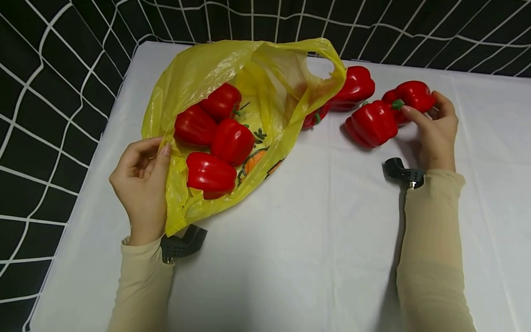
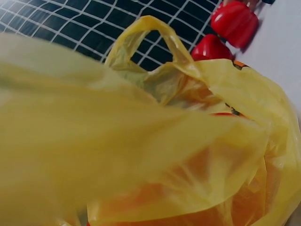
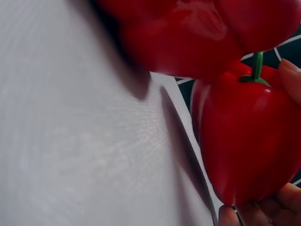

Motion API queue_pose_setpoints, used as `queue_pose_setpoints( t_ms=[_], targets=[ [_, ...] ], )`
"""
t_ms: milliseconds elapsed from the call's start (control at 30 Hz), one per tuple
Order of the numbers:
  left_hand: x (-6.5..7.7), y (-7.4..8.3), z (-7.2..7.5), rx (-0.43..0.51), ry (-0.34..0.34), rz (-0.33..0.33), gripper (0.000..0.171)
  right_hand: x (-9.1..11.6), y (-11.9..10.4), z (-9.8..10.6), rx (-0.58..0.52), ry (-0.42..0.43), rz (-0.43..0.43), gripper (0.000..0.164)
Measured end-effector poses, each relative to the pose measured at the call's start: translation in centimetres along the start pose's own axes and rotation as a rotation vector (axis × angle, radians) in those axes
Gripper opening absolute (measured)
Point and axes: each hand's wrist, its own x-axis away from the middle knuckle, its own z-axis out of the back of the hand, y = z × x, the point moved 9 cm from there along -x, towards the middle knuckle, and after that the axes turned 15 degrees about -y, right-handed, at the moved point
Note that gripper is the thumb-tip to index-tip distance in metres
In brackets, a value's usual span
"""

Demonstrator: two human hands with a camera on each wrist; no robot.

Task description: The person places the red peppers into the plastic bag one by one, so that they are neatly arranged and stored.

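The left hand (image 1: 143, 184) pinches the left rim of the yellow bag (image 1: 211, 60), seemingly to hold its mouth open around the red peppers (image 1: 232, 142) inside, while at the far right of the desk (image 1: 290, 253) the right hand (image 1: 440, 129) grips another pepper (image 1: 416, 94) between thumb and fingers, likely to steady it.

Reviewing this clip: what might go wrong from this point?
The right hand holds a pepper close beside another pepper, so lifting it might nudge that one and set it rolling.
The left hand pinches the edge of a thin yellow bag, which could slip or tear.
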Motion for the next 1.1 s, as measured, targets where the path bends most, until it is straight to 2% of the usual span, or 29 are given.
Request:
queue_pose_setpoints(
  t_ms=[100, 200, 367, 567, 767, 1100],
  targets=[
    [0.0, 0.1, 0.0, -0.034, -0.010, -0.005, 0.013, 0.2, -0.3, 0.2, -0.026, 0.021, 0.019, 0.082],
    [0.0, 0.1, 0.0, -0.046, -0.014, -0.002, 0.013, 0.5, -0.9, 0.2, 0.023, 0.036, 0.036, 0.082],
    [0.1, 0.0, 0.1, -0.015, 0.007, 0.009, 0.013, 1.3, -2.5, -0.3, 0.112, 0.056, 0.074, 0.083],
    [0.0, -0.1, 0.1, -0.004, 0.005, 0.017, 0.013, 2.4, -4.7, -0.6, 0.058, 0.087, 0.143, 0.081],
    [-0.1, -0.2, 0.3, 0.056, 0.018, 0.010, 0.014, 3.4, -6.7, -0.9, 0.013, 0.085, 0.230, 0.081],
    [0.0, -0.2, 0.3, 0.052, 0.020, 0.012, 0.014, 6.6, -11.3, -3.8, 0.002, 0.063, 0.404, 0.072]
  ],
)
